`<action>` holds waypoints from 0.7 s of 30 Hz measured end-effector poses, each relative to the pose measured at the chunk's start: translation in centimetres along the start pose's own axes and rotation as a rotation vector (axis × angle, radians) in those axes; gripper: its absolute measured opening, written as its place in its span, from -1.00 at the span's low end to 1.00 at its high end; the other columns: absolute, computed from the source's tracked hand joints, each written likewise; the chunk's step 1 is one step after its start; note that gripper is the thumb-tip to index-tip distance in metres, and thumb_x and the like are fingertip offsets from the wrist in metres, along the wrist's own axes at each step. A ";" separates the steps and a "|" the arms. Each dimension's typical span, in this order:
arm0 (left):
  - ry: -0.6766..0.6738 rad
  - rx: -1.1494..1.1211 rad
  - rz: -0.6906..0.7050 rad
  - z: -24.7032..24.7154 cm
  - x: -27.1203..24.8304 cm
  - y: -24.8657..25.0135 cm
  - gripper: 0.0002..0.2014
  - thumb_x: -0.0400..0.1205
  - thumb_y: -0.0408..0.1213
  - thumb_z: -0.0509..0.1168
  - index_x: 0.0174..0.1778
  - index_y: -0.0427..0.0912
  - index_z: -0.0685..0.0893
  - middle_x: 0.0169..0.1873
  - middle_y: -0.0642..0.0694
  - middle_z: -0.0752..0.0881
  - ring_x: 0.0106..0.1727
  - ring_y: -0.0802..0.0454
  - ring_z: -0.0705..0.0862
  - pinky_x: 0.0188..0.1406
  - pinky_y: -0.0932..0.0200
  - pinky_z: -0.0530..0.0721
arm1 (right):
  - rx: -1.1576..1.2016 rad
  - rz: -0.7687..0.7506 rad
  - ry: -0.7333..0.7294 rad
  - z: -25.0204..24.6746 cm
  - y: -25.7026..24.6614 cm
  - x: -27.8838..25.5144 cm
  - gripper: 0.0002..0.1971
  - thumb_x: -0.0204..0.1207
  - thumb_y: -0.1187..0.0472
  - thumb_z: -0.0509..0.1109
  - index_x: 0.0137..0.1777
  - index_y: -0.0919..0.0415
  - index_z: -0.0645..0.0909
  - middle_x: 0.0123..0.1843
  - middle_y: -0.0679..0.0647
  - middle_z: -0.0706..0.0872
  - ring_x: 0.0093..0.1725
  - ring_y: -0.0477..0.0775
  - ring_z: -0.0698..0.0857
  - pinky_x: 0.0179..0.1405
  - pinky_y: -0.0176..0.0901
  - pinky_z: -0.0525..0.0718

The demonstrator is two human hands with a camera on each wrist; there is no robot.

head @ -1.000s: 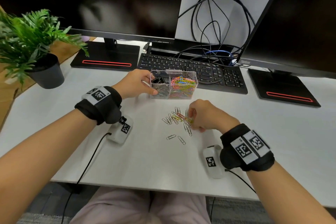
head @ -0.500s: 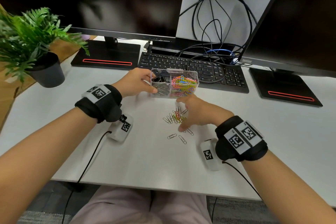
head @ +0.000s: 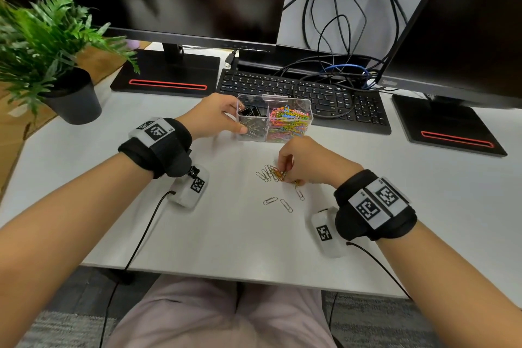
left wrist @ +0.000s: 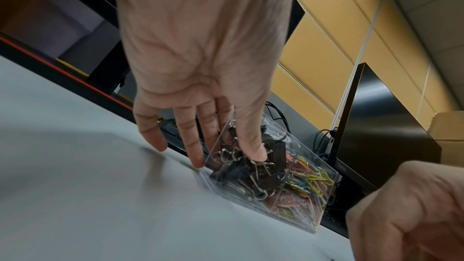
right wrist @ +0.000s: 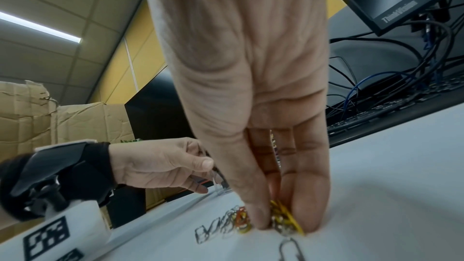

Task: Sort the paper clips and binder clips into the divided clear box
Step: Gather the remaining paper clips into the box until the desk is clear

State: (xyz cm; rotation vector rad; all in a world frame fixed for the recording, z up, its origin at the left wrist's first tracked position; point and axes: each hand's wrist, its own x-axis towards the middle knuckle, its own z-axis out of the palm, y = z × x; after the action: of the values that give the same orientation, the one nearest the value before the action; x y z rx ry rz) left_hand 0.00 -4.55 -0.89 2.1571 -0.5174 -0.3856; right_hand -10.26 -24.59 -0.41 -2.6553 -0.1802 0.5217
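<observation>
The divided clear box (head: pixel 309 110) stands in front of the keyboard. Its left part holds black binder clips (left wrist: pixel 253 168) and silver clips, its right part coloured paper clips (head: pixel 288 121). My left hand (head: pixel 214 118) grips the box's left end, thumb on the near wall and fingers behind it (left wrist: pixel 251 146). A small heap of loose paper clips (head: pixel 269 174) lies on the table below the box. My right hand (head: pixel 303 162) reaches down onto that heap, and its fingertips pinch a few yellow and silver clips (right wrist: pixel 283 219). Three silver clips (head: pixel 285 203) lie apart, nearer me.
A black keyboard (head: pixel 305 93) with tangled cables (head: pixel 339 45) runs behind the box. Two monitor stands (head: pixel 166 73) (head: pixel 446 127) flank it. A potted plant (head: pixel 53 59) stands at the far left. The white table's near edge (head: pixel 226 277) is close to my lap.
My right hand went up toward the box, then came back down onto the heap and closed its fingertips on clips. The left hand kept its hold on the box.
</observation>
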 end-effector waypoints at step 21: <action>-0.025 -0.037 0.007 -0.2 0.8 -0.6 -0.71 0.40 -0.33 0.58 -0.06 -0.06 0.64 0.10 -0.14 0.72 -0.02 -0.13 0.78 0.07 0.08 0.65 | 0.237 -0.041 0.260 -2.9 1.7 0.3 -0.76 0.30 0.59 0.44 -0.32 0.23 0.70 -0.39 -0.01 0.71 -0.38 -0.07 0.68 -0.25 -0.09 0.75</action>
State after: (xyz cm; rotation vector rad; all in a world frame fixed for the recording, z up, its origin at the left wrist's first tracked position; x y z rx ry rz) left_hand 0.98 -4.46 -1.35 2.1165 -0.5281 -0.4156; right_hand -8.80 -27.21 1.23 -2.4516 -0.0878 0.1687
